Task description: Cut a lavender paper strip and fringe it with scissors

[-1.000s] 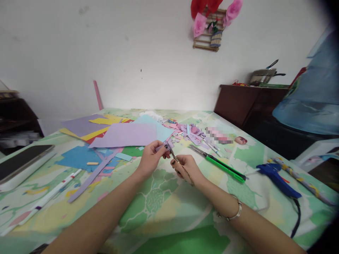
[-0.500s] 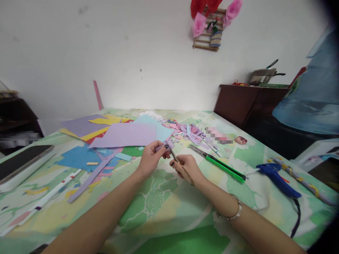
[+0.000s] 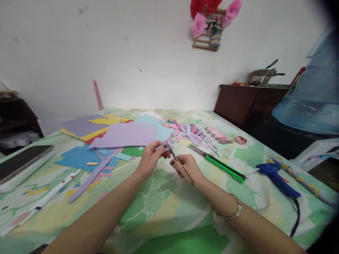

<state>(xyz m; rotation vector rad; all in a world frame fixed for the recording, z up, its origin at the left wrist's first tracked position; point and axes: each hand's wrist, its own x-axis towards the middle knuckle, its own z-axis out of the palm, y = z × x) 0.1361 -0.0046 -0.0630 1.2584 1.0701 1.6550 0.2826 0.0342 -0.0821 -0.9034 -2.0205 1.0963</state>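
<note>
Between the thumb and fingers of my left hand point(image 3: 153, 157) is a small piece of purple paper point(image 3: 160, 147). My right hand point(image 3: 188, 167) is closed round the handles of a pair of scissors point(image 3: 173, 155), whose blades point up and left against the paper. Both hands are above the patterned tablecloth, close together. Behind them lies a large lilac sheet point(image 3: 127, 135) over a light blue sheet point(image 3: 164, 131). A heap of purple paper scraps point(image 3: 192, 132) sits beyond my right hand.
A green utility knife point(image 3: 225, 167) lies right of my hands, its blade end toward the scraps. Farther right are a blue glue gun point(image 3: 278, 180) with a black cord and a wrapped stick point(image 3: 302, 181). At left lie a phone point(image 3: 23, 162), a purple strip point(image 3: 91, 180) and blue paper point(image 3: 75, 158).
Both hands stay in nearly the same place. The scissors and the purple paper between them have shifted only slightly.
</note>
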